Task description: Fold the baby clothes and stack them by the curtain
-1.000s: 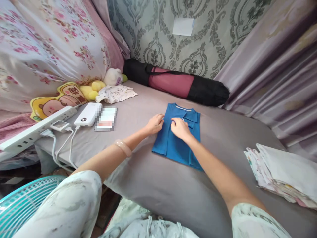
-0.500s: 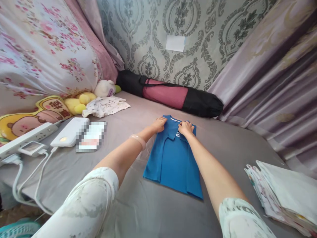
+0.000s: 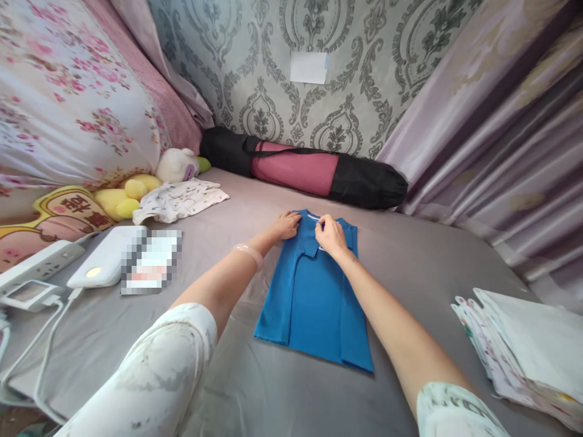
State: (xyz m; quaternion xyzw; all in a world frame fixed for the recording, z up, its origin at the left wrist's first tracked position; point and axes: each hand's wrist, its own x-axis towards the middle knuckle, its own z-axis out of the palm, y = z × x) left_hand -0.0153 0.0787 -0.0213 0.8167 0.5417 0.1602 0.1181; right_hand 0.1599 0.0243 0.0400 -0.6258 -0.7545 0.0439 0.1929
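A blue shirt [image 3: 319,309] lies flat on the grey bedsheet, both sides folded inward and its collar pointing away from me. My left hand [image 3: 288,225] rests open at the shirt's far left shoulder, fingers laid flat on its edge. Just right of the collar's middle, my right hand [image 3: 332,237] is closed, with bent fingers and thumb pinched at the cloth. It covers most of a small white print on the chest. A pale bangle [image 3: 250,254] circles my left wrist.
A black and pink rolled bag [image 3: 296,170] lies along the wall. On the left are a power bank [image 3: 107,258], a phone [image 3: 152,261], a power strip [image 3: 43,264] with cables, plush toys [image 3: 177,164] and a crumpled patterned cloth [image 3: 180,200]. Folded clothes [image 3: 532,352] sit at right.
My right hand has slid left toward the collar and its fingers have drawn together. My left hand stays at the left shoulder. The camera view has shifted slightly.
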